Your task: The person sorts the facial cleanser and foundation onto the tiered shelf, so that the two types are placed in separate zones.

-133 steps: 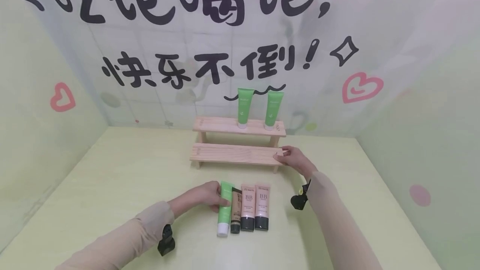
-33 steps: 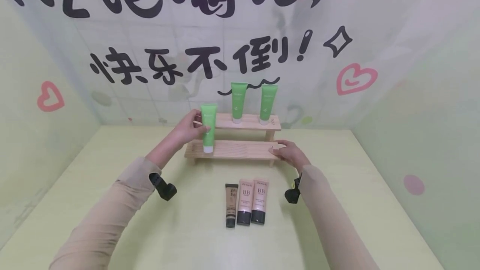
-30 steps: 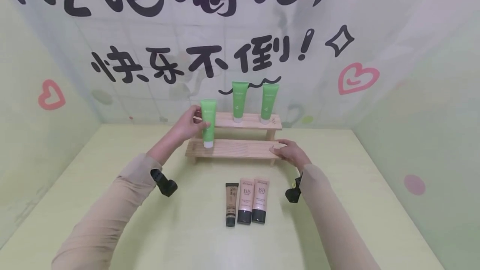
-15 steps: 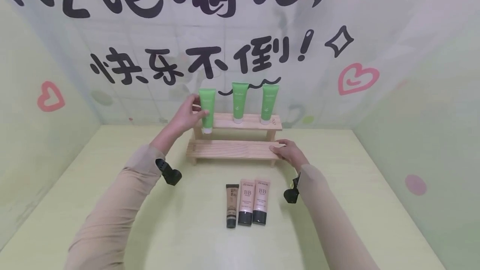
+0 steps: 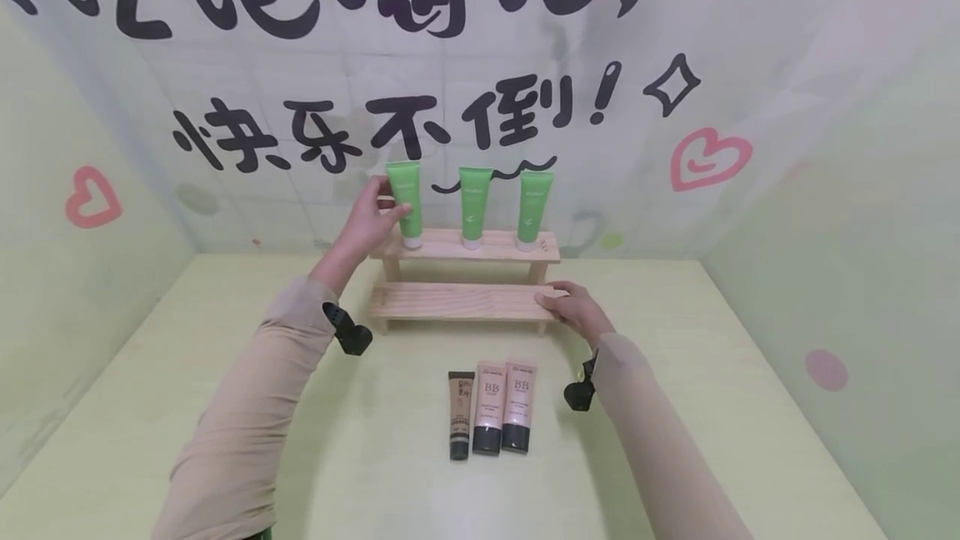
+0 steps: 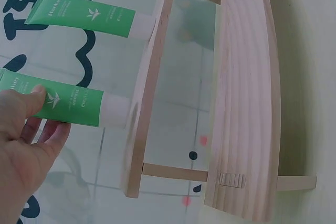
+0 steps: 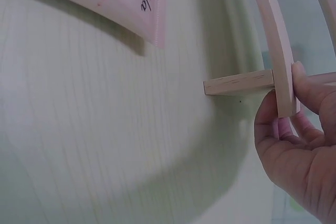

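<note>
My left hand (image 6: 22,140) pinches the green tube (image 6: 73,103), thumb on its printed face and fingers curled behind, the gap between them no wider than the tube. The tube's cap is below my fingertips and seems to meet the upper shelf (image 5: 442,246) near its left end; whether the shelf bears the full weight, I can't tell. The tube seems to lean a little, top toward my left, so letting go at that angle could tip it over, the broad end above my fingers perhaps making it top-heavy. A sideways brush of my fingers could also knock the middle green tube (image 5: 476,200), upright to their right, or even the far green tube (image 5: 535,202) beyond it. My right hand (image 7: 302,153) pinches the end of the lower shelf (image 5: 465,302), thumb above, fingers beneath; a jerk there would probably rock all three.

The tube I hold is bright green with a white cap, flat and wide at the top, with pale lettering and a bird-like mark just past my thumb tip. Nearer me than either hand's fingers, a brown tube (image 5: 461,407), a left pink tube (image 5: 490,402) and a right pink tube (image 5: 518,398) lie in a row on the table (image 5: 360,457), dark caps toward me.
</note>
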Action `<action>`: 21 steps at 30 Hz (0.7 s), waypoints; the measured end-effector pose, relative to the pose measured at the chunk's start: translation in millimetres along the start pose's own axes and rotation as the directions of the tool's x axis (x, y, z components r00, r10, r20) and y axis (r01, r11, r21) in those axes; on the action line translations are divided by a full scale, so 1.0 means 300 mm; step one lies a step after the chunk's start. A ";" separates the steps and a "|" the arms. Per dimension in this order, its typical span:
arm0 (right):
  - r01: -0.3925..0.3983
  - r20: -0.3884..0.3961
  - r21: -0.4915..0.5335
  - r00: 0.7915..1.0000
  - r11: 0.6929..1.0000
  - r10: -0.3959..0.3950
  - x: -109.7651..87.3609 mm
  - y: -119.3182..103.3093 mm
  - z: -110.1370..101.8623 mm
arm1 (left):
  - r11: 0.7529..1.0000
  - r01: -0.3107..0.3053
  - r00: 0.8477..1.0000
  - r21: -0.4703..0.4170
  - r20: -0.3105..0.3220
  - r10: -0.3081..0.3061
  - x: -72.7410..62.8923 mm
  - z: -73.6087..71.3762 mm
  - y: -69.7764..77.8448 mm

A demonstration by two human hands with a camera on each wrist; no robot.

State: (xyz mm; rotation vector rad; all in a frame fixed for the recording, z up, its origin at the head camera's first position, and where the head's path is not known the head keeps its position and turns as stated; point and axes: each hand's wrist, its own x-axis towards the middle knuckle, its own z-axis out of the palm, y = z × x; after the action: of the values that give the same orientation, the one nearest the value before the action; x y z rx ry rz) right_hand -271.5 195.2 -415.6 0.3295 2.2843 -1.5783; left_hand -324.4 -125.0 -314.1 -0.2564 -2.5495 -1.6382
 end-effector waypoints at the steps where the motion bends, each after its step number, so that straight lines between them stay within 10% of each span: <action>1: 0.000 0.003 0.005 1.000 1.000 0.000 0.001 0.001 0.002 | 1.000 0.000 1.000 0.003 -0.003 0.000 0.003 -0.001 -0.006; 21: -0.038 0.003 0.048 0.999 0.998 0.037 0.001 0.004 0.004 | 1.000 -0.005 0.998 0.020 0.056 0.004 0.001 0.002 -0.035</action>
State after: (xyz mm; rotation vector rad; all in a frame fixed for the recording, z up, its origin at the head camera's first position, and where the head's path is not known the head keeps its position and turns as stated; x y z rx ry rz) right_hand -271.3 194.5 -417.0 0.3801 2.2279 -1.6164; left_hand -326.8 -128.7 -323.6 -0.3097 -2.6028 -1.6251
